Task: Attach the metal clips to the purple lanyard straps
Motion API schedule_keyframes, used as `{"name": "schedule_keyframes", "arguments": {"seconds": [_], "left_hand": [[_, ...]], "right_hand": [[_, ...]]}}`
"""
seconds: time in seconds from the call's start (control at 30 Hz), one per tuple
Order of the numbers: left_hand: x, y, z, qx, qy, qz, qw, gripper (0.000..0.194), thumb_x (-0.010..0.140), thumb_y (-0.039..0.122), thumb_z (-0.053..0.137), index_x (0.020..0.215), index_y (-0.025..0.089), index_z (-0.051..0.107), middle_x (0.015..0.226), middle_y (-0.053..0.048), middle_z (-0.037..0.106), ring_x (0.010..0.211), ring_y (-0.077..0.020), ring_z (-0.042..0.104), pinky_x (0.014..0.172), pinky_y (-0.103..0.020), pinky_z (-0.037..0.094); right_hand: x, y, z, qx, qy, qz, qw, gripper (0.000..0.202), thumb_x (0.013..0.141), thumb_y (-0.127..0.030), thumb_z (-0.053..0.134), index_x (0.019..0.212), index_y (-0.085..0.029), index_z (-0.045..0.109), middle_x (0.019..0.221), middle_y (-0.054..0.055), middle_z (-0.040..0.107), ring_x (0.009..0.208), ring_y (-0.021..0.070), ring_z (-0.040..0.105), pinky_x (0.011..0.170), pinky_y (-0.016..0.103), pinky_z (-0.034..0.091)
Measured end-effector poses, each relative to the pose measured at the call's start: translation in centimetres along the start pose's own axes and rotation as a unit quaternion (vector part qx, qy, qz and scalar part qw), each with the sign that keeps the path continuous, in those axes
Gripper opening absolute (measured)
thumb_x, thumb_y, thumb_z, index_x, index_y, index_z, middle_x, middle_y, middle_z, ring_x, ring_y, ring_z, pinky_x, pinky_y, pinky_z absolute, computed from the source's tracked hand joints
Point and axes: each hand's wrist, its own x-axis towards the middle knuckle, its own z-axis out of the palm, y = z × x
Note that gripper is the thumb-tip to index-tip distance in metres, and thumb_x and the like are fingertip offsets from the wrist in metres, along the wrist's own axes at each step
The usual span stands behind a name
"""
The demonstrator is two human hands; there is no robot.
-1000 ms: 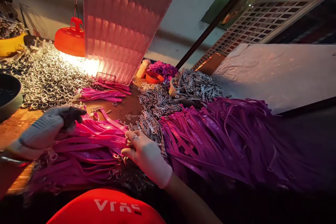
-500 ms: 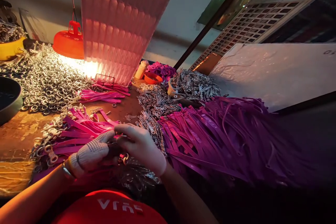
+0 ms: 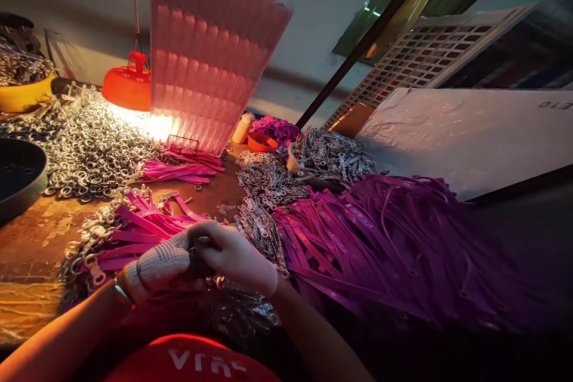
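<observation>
My left hand (image 3: pixel 163 262), in a white knitted glove with dark dots, is closed. Its fingertips meet my right hand (image 3: pixel 239 256), which looks gloved too and has its fingers bent inward. What they grip between them is dark and mostly hidden. Just under my right hand a small metal ring (image 3: pixel 219 282) pokes out; whether it belongs to the held piece I cannot tell. Left of and behind my hands lies a bunch of pink straps (image 3: pixel 147 215) with metal clasps (image 3: pixel 95 271) on their ends. Below my hands, dim metal chains (image 3: pixel 242 307) lie heaped.
A large heap of metal clasps (image 3: pixel 98 137) sits under a red lamp (image 3: pixel 128 86), beside a translucent panel (image 3: pixel 210 54). Purple straps (image 3: pixel 358 233) spread at right, near piled chains (image 3: pixel 331 149). A dark bowl (image 3: pixel 22 173), a small orange bowl (image 3: pixel 262 142) and a bottle (image 3: pixel 243 128) stand around.
The view has tilted slightly, so the scene sits lower and mostly further right. My right fingers have curled in closer to my left hand; the pink bit seen between them is now hidden.
</observation>
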Motion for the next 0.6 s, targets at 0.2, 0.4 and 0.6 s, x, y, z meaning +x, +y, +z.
{"name": "schedule_keyframes", "arguments": {"seconds": [0.2, 0.4, 0.6], "left_hand": [[-1.0, 0.3, -0.6, -0.016, -0.037, 0.04, 0.998, 0.029, 0.082, 0.027, 0.068, 0.109, 0.015, 0.066, 0.069, -0.003, 0.062, 0.043, -0.0051, 0.044, 0.038, -0.016, 0.028], [-0.1, -1.0, -1.6, -0.114, 0.007, 0.003, 0.993, 0.03, 0.082, 0.041, 0.07, 0.094, 0.013, 0.069, 0.073, -0.006, 0.065, 0.05, -0.0086, 0.052, 0.038, -0.016, 0.029], [-0.1, -1.0, -1.5, -0.103, 0.053, 0.01, 0.993, 0.024, 0.086, 0.039, 0.067, 0.094, 0.016, 0.068, 0.062, 0.0, 0.06, 0.039, -0.0042, 0.04, 0.032, -0.013, 0.023]], "right_hand": [[0.3, 1.3, 0.6, 0.105, 0.158, 0.101, 0.977, 0.028, 0.078, -0.026, 0.062, 0.105, -0.019, 0.069, 0.088, -0.001, 0.066, 0.082, 0.015, 0.06, 0.075, 0.026, 0.049], [0.5, 1.0, 0.4, 0.109, 0.165, 0.111, 0.974, 0.031, 0.077, -0.027, 0.062, 0.106, -0.019, 0.069, 0.085, 0.0, 0.065, 0.079, 0.0143, 0.059, 0.07, 0.025, 0.049], [0.1, 0.8, 0.9, 0.085, 0.169, 0.103, 0.976, 0.031, 0.083, -0.03, 0.059, 0.111, -0.019, 0.066, 0.087, 0.001, 0.065, 0.079, 0.0149, 0.06, 0.068, 0.024, 0.049]]}}
